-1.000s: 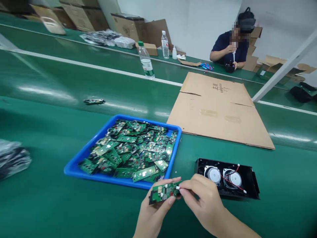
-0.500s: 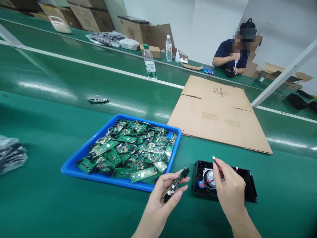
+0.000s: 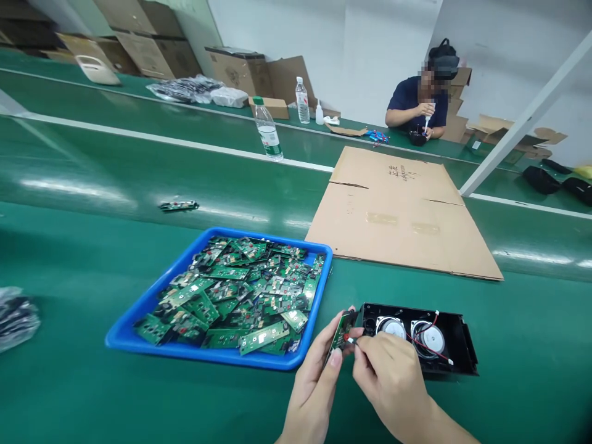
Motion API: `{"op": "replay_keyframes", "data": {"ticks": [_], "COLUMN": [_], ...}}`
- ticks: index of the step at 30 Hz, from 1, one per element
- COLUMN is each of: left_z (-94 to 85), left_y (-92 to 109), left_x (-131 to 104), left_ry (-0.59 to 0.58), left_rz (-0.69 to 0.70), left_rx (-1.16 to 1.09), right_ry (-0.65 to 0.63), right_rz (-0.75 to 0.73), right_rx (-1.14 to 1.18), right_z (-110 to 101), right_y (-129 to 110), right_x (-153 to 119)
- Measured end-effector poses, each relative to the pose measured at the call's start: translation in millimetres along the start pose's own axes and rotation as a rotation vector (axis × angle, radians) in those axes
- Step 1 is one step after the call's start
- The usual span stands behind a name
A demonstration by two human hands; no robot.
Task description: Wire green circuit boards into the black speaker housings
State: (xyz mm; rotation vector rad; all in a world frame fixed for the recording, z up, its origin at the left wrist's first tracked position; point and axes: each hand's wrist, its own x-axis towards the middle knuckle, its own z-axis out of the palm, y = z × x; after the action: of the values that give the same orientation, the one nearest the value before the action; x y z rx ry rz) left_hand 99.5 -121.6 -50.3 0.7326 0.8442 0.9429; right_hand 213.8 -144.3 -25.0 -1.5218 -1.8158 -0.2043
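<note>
A green circuit board (image 3: 340, 336) is held upright on its edge in my left hand (image 3: 319, 370), between thumb and fingers. My right hand (image 3: 393, 376) pinches a small white connector (image 3: 352, 340) against the board's face, near a red part. Whether the connector is seated cannot be made out. Behind my right hand lies an open black housing (image 3: 456, 339) with two round speakers (image 3: 428, 338) and red and black wires; my hand hides its lower left part. Left of my hands, a blue tray (image 3: 208, 356) holds several green circuit boards (image 3: 263, 337).
A flat cardboard sheet (image 3: 393, 222) lies beyond the housing. One loose board (image 3: 179, 206) is behind the tray, and a bottle (image 3: 268, 132) stands farther back. A plastic-wrapped bundle (image 3: 17, 317) is at far left. Across the bench, a person (image 3: 416, 102) works on a black part.
My right hand has moved left from over the housing, bringing the connector to the board. The board has turned more upright in my left hand. Both speakers now show. The view has shifted slightly.
</note>
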Motion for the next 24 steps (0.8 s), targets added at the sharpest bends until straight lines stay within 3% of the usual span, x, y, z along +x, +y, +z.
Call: {"op": "replay_keyframes", "data": {"ticks": [5,16,24], "left_z": [-1.5,3.8,-2.5], "left_y": [-1.6,13.1,11.9], "left_x": [-0.4,2.4,0.1], "left_ry": [-0.005,-0.067,-0.147], "left_rz": [0.002,-0.106,-0.055], "left_rx": [0.036,-0.16,-0.045], "right_ry": [0.017,0.062,0.053], "right_rz": [-0.061,-0.112,-0.15], "right_rx": [-0.096,-0.074,-0.02], "right_z": [-2.8,-0.8,-3.7], "right_y": [0.9,0.5,1.5], "right_x": [0.7,-2.7,-5.4]}}
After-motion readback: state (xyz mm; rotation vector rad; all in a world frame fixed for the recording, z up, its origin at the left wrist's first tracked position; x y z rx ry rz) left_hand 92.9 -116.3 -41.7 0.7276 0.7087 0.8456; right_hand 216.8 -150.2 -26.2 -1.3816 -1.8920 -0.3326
